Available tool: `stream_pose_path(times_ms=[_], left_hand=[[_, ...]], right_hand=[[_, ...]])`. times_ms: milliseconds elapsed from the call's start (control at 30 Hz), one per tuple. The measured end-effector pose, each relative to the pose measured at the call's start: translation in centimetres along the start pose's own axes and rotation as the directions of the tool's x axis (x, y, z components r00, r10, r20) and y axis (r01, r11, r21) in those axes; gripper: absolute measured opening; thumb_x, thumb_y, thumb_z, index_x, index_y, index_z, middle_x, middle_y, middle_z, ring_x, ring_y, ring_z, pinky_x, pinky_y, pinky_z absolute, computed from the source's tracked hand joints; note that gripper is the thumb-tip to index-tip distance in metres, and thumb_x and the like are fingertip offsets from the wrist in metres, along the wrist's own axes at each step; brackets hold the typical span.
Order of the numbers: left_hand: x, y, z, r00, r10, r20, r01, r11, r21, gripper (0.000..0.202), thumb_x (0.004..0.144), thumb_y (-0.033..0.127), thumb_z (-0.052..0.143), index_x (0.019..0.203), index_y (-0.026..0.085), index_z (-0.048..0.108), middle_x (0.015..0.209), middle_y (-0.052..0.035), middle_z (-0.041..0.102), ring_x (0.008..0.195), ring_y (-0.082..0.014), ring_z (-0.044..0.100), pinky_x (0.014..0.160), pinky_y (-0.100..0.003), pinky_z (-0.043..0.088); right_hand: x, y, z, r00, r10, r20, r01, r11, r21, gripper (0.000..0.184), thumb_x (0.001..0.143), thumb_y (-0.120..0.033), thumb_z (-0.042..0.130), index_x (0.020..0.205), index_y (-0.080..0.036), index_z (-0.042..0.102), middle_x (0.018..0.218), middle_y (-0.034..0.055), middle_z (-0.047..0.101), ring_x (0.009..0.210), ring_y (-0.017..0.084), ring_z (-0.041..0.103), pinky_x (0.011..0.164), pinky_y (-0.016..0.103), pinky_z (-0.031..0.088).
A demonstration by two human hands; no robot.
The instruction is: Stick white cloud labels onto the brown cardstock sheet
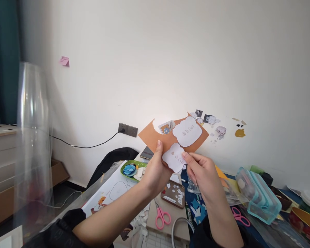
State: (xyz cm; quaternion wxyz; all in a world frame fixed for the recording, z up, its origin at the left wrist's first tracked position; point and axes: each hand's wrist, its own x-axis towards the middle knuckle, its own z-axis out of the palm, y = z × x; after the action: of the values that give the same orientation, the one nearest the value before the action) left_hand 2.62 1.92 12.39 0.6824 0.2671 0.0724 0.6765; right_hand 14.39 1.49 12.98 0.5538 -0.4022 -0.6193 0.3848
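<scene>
"Head camera: what was the left hand's pose?"

"From my remote station I recorded the left hand [156, 170] raised, its forearm slanting up from the lower left. The thumb stood upright against the face of a brown sheet [168, 140]; the other fingers were largely hidden behind. Finding: sheet gripped."

"And the right hand?"

"I noted the right hand [203, 168] turned inward, forearm rising from the lower right. Thumb and forefinger were pinched on the right edge of the lower white cut-out [172, 158]; the remaining fingers were curled."

"Where did the pieces lie?"

"The lower cut-out overlapped the sheet's lower edge, between the hands. The upper white cut-out [187, 131] lay over the sheet's right part; I could not tell whether it was stuck down."

"Surroundings?"

"Beneath the hands I logged a brown tray [167, 190], with pink scissors [160, 219] near it."
</scene>
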Motion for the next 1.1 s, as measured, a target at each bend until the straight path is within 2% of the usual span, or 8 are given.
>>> stream_pose_path(times_ms=[67,233,433,733,867,967,1100], left_hand=[[-0.19,0.05,0.21,1.000,-0.019,0.023,0.020,0.999,-0.044,0.032,0.096,0.039,0.044,0.103,0.020,0.068,0.104,-0.0031,0.072,0.100,-0.0180,0.066,0.087,-0.028,0.052],[-0.45,0.23,0.30,0.996,-0.066,0.064,0.070,0.996,-0.053,0.037,0.095,0.044,0.043,0.105,0.017,0.068,0.110,-0.0077,0.071,0.111,-0.0228,0.061,0.097,-0.033,0.048],[-0.46,0.28,0.22,0.995,-0.063,0.077,0.065,0.997,-0.028,0.038,0.094,0.045,0.044,0.112,0.018,0.065,0.117,-0.0085,0.068,0.118,-0.0252,0.057,0.101,-0.036,0.045],[-0.54,0.30,0.15,0.987,-0.065,0.144,0.068,0.998,-0.013,0.037,0.094,0.046,0.044,0.104,0.018,0.068,0.103,-0.0073,0.071,0.109,-0.0232,0.061,0.097,-0.034,0.046],[-0.47,0.17,-0.13,0.986,-0.051,0.156,0.043,0.997,0.058,0.024,0.091,0.035,0.055,0.098,0.016,0.067,0.088,-0.0053,0.070,0.091,-0.0197,0.064,0.089,-0.032,0.048],[-0.41,0.16,-0.23,0.988,-0.083,0.133,0.071,0.993,0.091,0.019,0.090,0.027,0.054,0.092,0.013,0.067,0.082,-0.0055,0.068,0.082,-0.0179,0.064,0.080,-0.029,0.049],[-0.37,0.28,0.03,0.994,-0.085,0.068,0.081,0.995,0.057,0.022,0.093,0.028,0.049,0.094,0.014,0.066,0.086,-0.0067,0.069,0.088,-0.0197,0.063,0.077,-0.030,0.049]], right_hand=[[0.01,0.00,-0.05,1.000,0.000,-0.001,0.000,1.000,-0.001,0.048,0.080,-0.050,0.062,0.051,-0.020,0.039,0.037,-0.0089,0.025,0.038,0.005,0.019,0.041,0.025,0.013],[-0.01,-0.04,-0.08,1.000,-0.004,-0.003,0.004,1.000,-0.015,0.047,0.079,-0.051,0.062,0.051,-0.020,0.041,0.037,-0.0085,0.025,0.038,0.006,0.019,0.041,0.025,0.013],[-0.06,-0.15,0.01,1.000,-0.004,-0.009,0.004,1.000,-0.021,0.044,0.079,-0.050,0.062,0.053,-0.019,0.045,0.038,-0.0081,0.026,0.039,0.006,0.019,0.041,0.025,0.014],[0.01,-0.02,-0.07,1.000,0.004,-0.009,-0.004,1.000,-0.015,0.044,0.079,-0.050,0.063,0.053,-0.019,0.044,0.038,-0.0086,0.024,0.039,0.006,0.018,0.042,0.026,0.013],[0.01,0.03,-0.12,1.000,0.000,-0.011,0.000,1.000,-0.020,0.046,0.081,-0.048,0.062,0.051,-0.019,0.042,0.038,-0.0085,0.025,0.040,0.006,0.019,0.043,0.026,0.014],[0.02,0.02,-0.11,1.000,-0.006,-0.016,0.005,1.000,-0.028,0.048,0.082,-0.048,0.061,0.050,-0.019,0.039,0.037,-0.0083,0.026,0.040,0.006,0.020,0.044,0.026,0.014],[0.00,-0.02,-0.03,1.000,-0.015,-0.025,0.014,0.999,-0.038,0.048,0.082,-0.048,0.060,0.051,-0.019,0.037,0.037,-0.0085,0.026,0.040,0.006,0.020,0.044,0.026,0.014]])
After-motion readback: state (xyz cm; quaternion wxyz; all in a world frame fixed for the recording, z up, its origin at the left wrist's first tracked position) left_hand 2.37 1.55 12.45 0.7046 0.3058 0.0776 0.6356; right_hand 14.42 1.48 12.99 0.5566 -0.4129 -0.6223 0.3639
